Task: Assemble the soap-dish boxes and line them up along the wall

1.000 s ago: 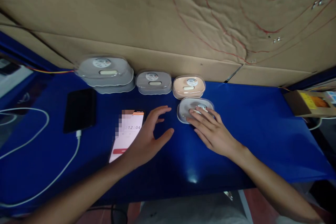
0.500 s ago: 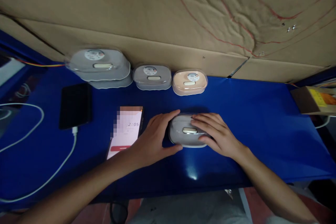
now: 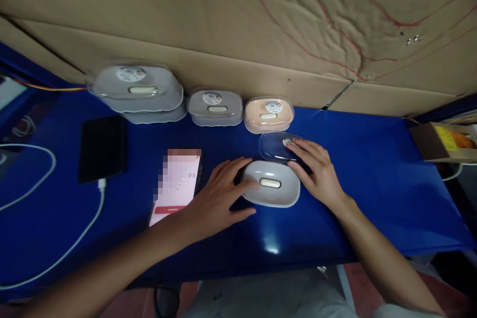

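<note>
In front of me a grey oval soap-dish-like container [image 3: 282, 196] sits uncovered on the blue table, a small cream bar in its middle. My left hand [image 3: 223, 194] is at its left side, fingers spread, with one finger over the rim. My right hand [image 3: 315, 169] grips the right end of a clear plastic lid [image 3: 275, 147] with a round sticker. The lid is just behind the grey container, low over the table; I cannot tell whether it touches the surface.
Along the cardboard wall stand lidded containers: stacked large grey ones [image 3: 158, 102], a smaller grey one [image 3: 214, 109] and a peach one [image 3: 269, 115]. On the left lie a lit phone [image 3: 179, 191] and a black device [image 3: 102, 149] with a white cable [image 3: 102, 208]. A cardboard box [image 3: 439, 141] is far right.
My right hand has lifted the clear lid off the grey container and carried it back and slightly right. My left hand stays beside the container, one finger now over its rim.
</note>
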Tool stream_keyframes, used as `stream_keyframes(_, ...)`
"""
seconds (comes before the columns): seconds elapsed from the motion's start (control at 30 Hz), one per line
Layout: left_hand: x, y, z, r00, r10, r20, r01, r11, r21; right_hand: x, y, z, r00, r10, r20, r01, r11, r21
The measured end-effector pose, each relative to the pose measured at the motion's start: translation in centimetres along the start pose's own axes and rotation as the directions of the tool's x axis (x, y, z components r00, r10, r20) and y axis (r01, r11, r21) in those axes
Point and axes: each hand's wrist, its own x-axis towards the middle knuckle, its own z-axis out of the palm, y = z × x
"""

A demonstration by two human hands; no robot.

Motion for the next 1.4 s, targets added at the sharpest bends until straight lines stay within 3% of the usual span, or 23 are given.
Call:
stream_keyframes(0.1, 0.1, -0.1, -0.2, 1.000, -0.012, 0.003, 0.012, 1.000, -0.005, -0.1, 0.3, 0.3, 1.000, 0.004, 0.018, -0.004, 1.000, -0.008)
stream_keyframes(0.2, 0.3, 0.1, -0.8, 0.998, -0.067, 0.004, 0.068, 0.994, -0.081, -0.3, -0.2, -0.1, 0.999, -0.015, -0.040, 0.017, 0.998, 0.053)
stream_keyframes(0.3, 0.5, 0.3, -1.3, 0.993, -0.119, -0.022, 0.113, 0.975, -0.192, -0.7, -1.3, -0.9, 0.989, -0.131, -0.074, 0.139, 0.984, 0.114)
stream_keyframes(0.4, 0.5, 0.5, -1.6, 0.991, -0.123, -0.045, 0.108, 0.962, -0.251, -1.0, -2.8, -1.0, 0.954, -0.292, 0.064, 0.287, 0.954, 0.082)
stream_keyframes(0.47, 0.5, 0.5, -1.6, 0.991, -0.120, -0.060, 0.101, 0.960, -0.260, -1.0, -3.5, -0.6, 0.930, -0.332, 0.158, 0.324, 0.943, 0.073)
stream_keyframes(0.57, 0.4, 0.3, -1.4, 0.993, -0.104, -0.061, 0.086, 0.964, -0.253, -1.0, -3.7, 0.1, 0.918, -0.352, 0.185, 0.334, 0.935, 0.119)
stream_keyframes(0.7, 0.3, -0.2, -0.6, 0.995, -0.084, -0.046, 0.074, 0.978, -0.197, -1.0, -3.0, 0.3, 0.934, -0.339, 0.113, 0.320, 0.934, 0.157)
stream_keyframes(0.83, 0.1, -0.1, -0.5, 0.989, -0.148, -0.020, 0.146, 0.984, -0.099, -1.0, -2.4, -0.2, 0.954, -0.293, 0.059, 0.279, 0.945, 0.173)
stream_keyframes(1.03, -0.9, -0.1, -3.1, 0.956, -0.240, 0.168, 0.258, 0.962, -0.095, -0.7, -2.2, -0.9, 0.951, -0.297, 0.088, 0.281, 0.947, 0.158)
stream_keyframes(1.17, -1.0, -0.4, -5.7, 0.933, -0.278, 0.229, 0.329, 0.916, -0.229, -0.8, -2.4, -1.2, 0.953, -0.280, 0.113, 0.266, 0.956, 0.121)
stream_keyframes(1.23, -0.7, -0.7, -7.3, 0.907, -0.263, 0.329, 0.367, 0.877, -0.311, -0.9, -2.5, -1.3, 0.949, -0.276, 0.151, 0.265, 0.960, 0.088)
stream_keyframes(1.3, -0.3, -0.9, -8.9, 0.890, -0.225, 0.398, 0.394, 0.818, -0.419, -1.0, -2.6, -1.3, 0.942, -0.275, 0.189, 0.271, 0.961, 0.049)
stream_keyframes(1.4, 0.4, -1.2, -10.2, 0.878, -0.359, 0.316, 0.477, 0.616, -0.626, -1.1, -2.7, -1.4, 0.927, -0.286, 0.244, 0.292, 0.956, 0.012)
